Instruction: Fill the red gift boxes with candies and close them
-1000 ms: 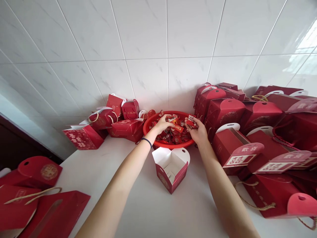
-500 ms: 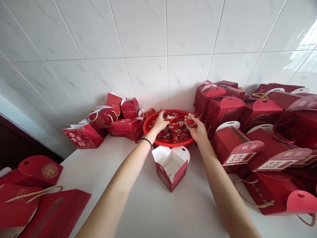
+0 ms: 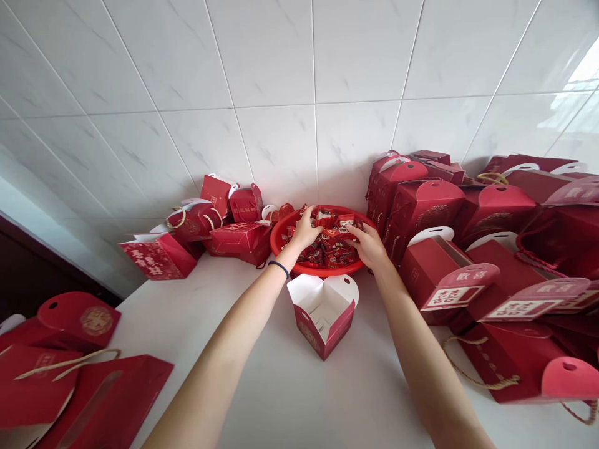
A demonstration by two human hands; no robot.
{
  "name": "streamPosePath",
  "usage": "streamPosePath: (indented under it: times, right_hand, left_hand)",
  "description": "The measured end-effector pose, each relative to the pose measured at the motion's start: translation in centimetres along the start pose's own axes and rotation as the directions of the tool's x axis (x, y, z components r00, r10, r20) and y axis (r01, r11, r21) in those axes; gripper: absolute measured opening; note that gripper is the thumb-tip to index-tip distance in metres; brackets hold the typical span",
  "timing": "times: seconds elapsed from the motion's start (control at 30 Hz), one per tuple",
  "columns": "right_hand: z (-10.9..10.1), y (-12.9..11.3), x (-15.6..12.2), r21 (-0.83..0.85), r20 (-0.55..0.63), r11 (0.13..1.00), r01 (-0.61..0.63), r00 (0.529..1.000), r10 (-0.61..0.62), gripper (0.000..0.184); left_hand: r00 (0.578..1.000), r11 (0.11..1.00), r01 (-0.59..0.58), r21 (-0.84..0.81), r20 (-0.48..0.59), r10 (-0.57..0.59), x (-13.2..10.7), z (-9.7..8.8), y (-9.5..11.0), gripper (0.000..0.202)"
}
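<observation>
Wrapped sweets (image 3: 340, 254) | between left grip (image 3: 306, 232), right grip (image 3: 370, 246) | inside basin (image 3: 322, 272)

Noted white tiled wall (image 3: 360, 56) at back, grey-streaked, glare (image 3: 583, 75) at upper right. Logged pale table (image 3: 299, 399) below; also red boxes (image 3: 430, 206) crowded at right, some rope-handled.

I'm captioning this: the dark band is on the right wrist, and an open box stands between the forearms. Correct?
Not quite: the head view shows the dark band on the left wrist. An open box does stand between the forearms.
</observation>
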State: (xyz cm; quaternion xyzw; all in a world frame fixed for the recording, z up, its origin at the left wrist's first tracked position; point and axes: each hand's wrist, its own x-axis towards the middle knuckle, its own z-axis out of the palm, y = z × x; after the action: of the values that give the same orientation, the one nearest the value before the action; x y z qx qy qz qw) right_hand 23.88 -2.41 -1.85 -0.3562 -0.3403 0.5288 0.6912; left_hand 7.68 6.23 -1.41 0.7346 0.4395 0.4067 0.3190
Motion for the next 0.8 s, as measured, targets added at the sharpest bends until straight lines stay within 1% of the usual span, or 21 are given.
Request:
streamPosePath:
  times: [0.17,0.23,0.3,0.4,0.47,0.57,0.6,0.7,0.8]
  right_hand:
    - [0.4,0.0,-0.5,-0.127,0.082,0.990,-0.068,0.993,0.079,0.020]
    - [0.4,0.0,-0.6,-0.151,0.089,0.986,-0.072,0.992,0.086,0.020]
    - [0.5,0.0,-0.6,-0.157,0.083,0.986,-0.063,0.994,0.077,0.021]
    - [0.5,-0.1,-0.6,-0.151,0.069,0.987,-0.046,0.996,0.057,0.023]
    - [0.4,-0.1,-0.5,-0.143,0.060,0.989,-0.038,0.997,0.047,0.023]
    - [0.3,0.0,-0.4,-0.127,0.047,0.992,-0.026,0.998,0.032,0.023]
    - [0.3,0.0,-0.4,-0.122,0.045,0.992,-0.023,0.999,0.029,0.023]
    - [0.2,-0.1,-0.4,-0.117,0.049,0.993,-0.022,0.998,0.028,0.024]
    - [0.3,-0.3,-0.6,-0.121,0.073,0.992,-0.033,0.996,0.042,0.026]
  left_hand:
    - [0.999,0.998,-0.040,-0.044,-0.039,0.038,-0.2,0.1,0.5,0.067]
    - [0.999,0.995,-0.031,-0.095,-0.043,0.027,-0.2,0.1,0.6,0.066]
    - [0.999,0.986,0.003,-0.164,-0.038,-0.009,-0.3,0.1,0.6,0.065]
    - [0.998,0.945,0.052,-0.322,-0.005,-0.057,-0.6,0.0,0.9,0.058]
    - [0.997,0.913,0.074,-0.402,0.039,-0.063,-0.7,-0.1,1.2,0.048]
    - [0.995,0.888,0.084,-0.451,0.092,-0.048,-1.0,-0.2,1.8,0.029]
    - [0.994,0.883,0.085,-0.462,0.102,-0.042,-1.1,-0.3,1.9,0.027]
    - [0.991,0.872,0.068,-0.485,0.137,-0.001,-1.1,-0.5,2.0,0.027]
    - [0.987,0.859,0.033,-0.510,0.151,0.051,-1.1,-0.6,1.9,0.035]
